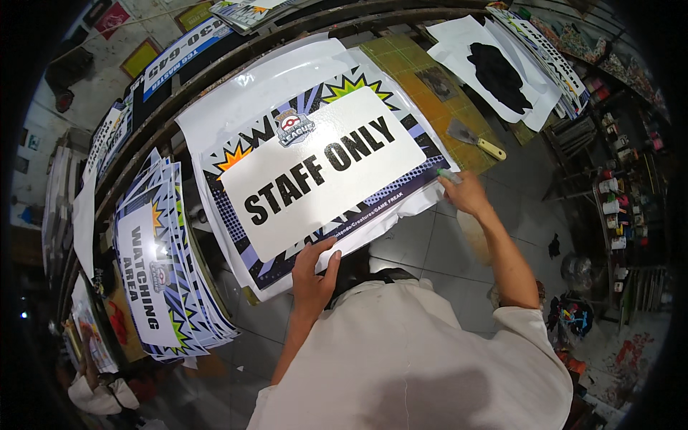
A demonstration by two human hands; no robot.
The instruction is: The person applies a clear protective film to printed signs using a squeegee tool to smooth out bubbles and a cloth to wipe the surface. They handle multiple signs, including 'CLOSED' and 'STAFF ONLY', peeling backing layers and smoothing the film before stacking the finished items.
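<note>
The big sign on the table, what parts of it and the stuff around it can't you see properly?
Head view only:
- Big sign: its near edge is hidden under the left hand.
- Small green tool: mostly covered by the right hand, so its kind is unclear.
- Bottles on the shelf: too small to tell apart.
- Stack of signs: only the top one shows.

Open green mat [416,79] along the table's far right edge, blocked only by a scraper [475,140]; left edge crowded by a stack of signs [161,265].

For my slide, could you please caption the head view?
Left hand steadies a printed sign while right hand works its edge.
</note>
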